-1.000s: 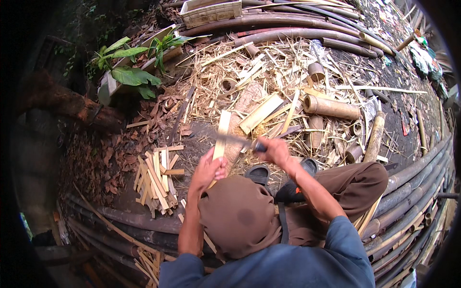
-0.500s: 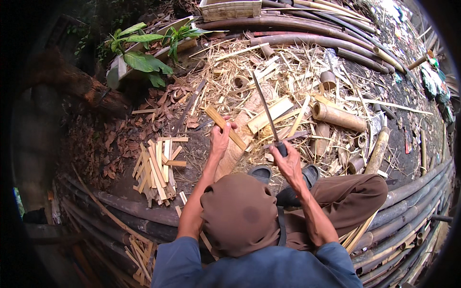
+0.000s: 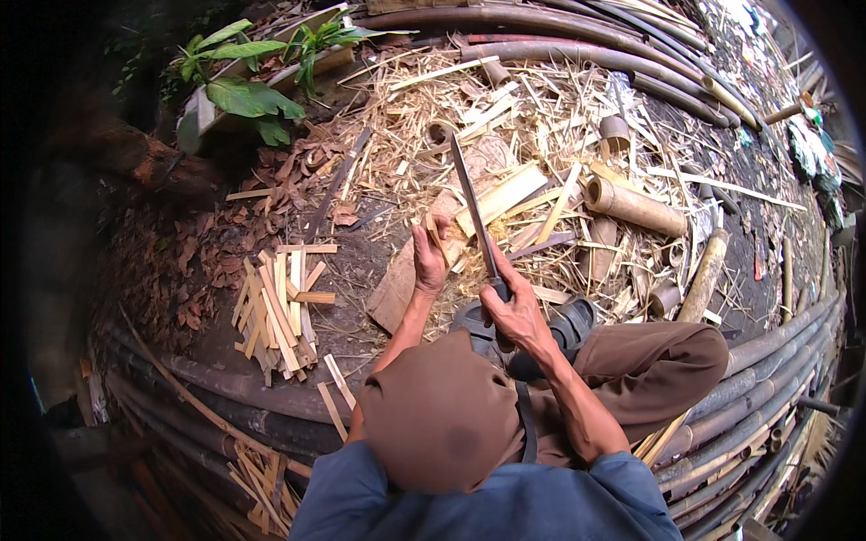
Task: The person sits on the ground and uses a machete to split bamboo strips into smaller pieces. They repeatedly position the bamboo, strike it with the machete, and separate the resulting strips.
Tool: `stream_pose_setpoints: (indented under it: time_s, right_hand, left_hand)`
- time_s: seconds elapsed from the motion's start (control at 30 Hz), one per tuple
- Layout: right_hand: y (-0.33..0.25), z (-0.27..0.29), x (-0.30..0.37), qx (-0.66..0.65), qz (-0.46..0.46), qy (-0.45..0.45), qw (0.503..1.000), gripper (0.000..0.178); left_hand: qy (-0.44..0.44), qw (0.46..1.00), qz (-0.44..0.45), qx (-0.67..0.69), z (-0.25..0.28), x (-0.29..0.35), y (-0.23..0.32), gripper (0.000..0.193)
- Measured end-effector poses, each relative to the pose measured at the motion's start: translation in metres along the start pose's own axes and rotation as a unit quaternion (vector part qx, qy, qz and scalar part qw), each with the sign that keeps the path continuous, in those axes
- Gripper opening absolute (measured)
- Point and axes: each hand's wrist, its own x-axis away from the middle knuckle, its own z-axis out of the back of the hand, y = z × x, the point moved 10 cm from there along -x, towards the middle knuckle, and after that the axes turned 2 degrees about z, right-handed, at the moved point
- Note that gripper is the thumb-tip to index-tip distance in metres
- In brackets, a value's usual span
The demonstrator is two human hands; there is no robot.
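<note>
My left hand [image 3: 430,261] is closed around a short bamboo piece [image 3: 435,236], which now points partly toward the view, so its length is hard to judge. In my right hand [image 3: 514,314] is the dark handle of a long knife [image 3: 473,203]. Its blade slants up and away to the left, just right of the bamboo piece. Whether the blade touches that piece I cannot tell. Under and beyond both hands lies a wooden block [image 3: 394,290], with a wide split bamboo slat [image 3: 505,197] resting near its far end.
A pile of cut bamboo strips [image 3: 281,311] lies to the left. Shavings [image 3: 532,117] cover the ground ahead, with a bamboo tube [image 3: 636,207] at the right. Long bamboo poles [image 3: 559,54] lie across the far side, and others [image 3: 244,386] behind me. A leafy plant [image 3: 244,95] grows far left.
The bamboo piece has turned from lying slantwise to nearly end-on. My right hand has come left and nearer to me with the knife, bringing the blade closer to the piece.
</note>
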Motion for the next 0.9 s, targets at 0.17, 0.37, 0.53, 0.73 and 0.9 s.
stream_pose_setpoints:
  time_s: [0.17,0.37,0.53,0.73,0.9]
  right_hand:
    - [0.023,-0.016,0.003,-0.141,-0.174,-0.028,0.974,0.055]
    - [0.037,-0.024,0.004,-0.189,-0.24,-0.012,0.952,0.04]
    - [0.041,-0.028,0.005,-0.213,-0.259,-0.018,0.942,0.04]
    - [0.039,-0.027,0.004,-0.224,-0.266,-0.015,0.937,0.038]
    - [0.036,-0.028,0.006,-0.241,-0.262,-0.023,0.934,0.038]
  left_hand:
    - [-0.061,0.99,0.007,-0.129,-0.02,0.015,-0.003,0.045]
    - [-0.057,0.926,-0.094,-0.362,-0.033,0.027,0.005,0.04]
    - [-0.06,0.902,-0.133,-0.407,-0.035,0.03,0.01,0.038]
    - [-0.049,0.902,-0.135,-0.407,-0.032,0.031,0.01,0.036]
    - [-0.075,0.965,0.014,-0.252,-0.02,0.021,-0.02,0.034]
